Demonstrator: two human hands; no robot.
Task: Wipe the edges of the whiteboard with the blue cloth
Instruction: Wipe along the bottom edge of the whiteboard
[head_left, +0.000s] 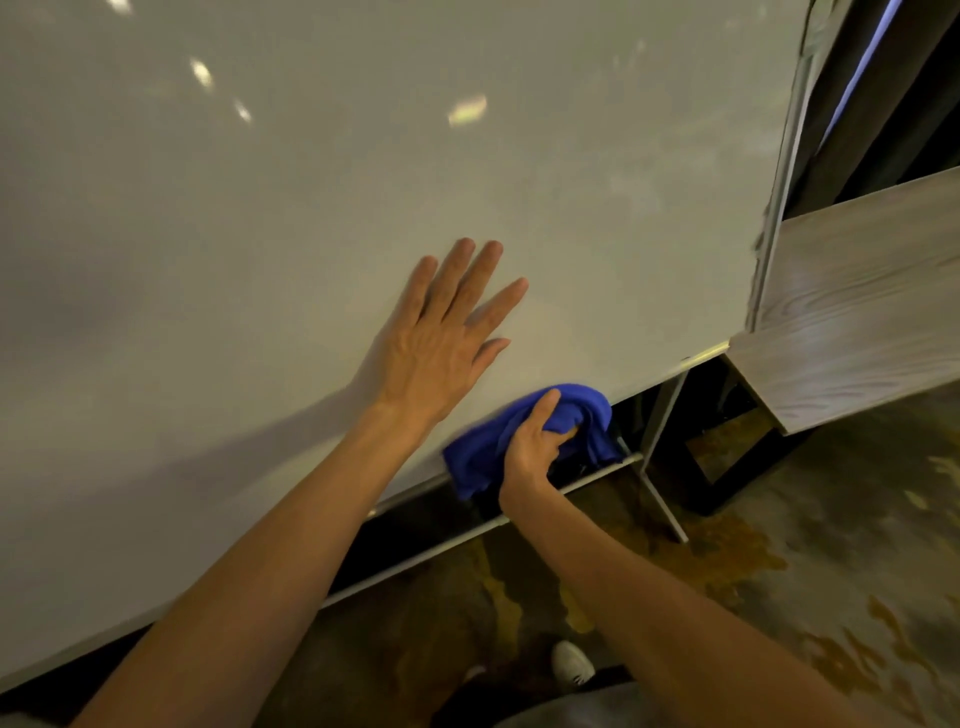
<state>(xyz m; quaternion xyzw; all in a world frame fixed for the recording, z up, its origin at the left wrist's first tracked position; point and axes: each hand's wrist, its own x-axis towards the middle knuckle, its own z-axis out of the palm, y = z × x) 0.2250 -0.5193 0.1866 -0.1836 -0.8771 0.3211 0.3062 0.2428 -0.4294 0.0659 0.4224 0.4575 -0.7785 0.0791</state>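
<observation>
Left hand (441, 332): we press open palm, fingers spread, flat on whiteboard (260, 208), holding nothing. Right hand (530, 441), just below left: we clench bunched blue cloth (483, 457) against board's bottom edge (670, 371). Cloth: soft, light, limp; we judge it best gripped mid-wad so folds wrap edge. Board face glossy, likely slippery; frame rail stiff. Wooden table (857, 312) well right of both hands.

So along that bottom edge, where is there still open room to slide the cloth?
Free: the bottom rim of the white whiteboard between the bunched blue cloth and the grey wood-grain panel, and the rim leftward past the left forearm. Crowded: where the right hand grips the cloth just below the flat left hand.
</observation>
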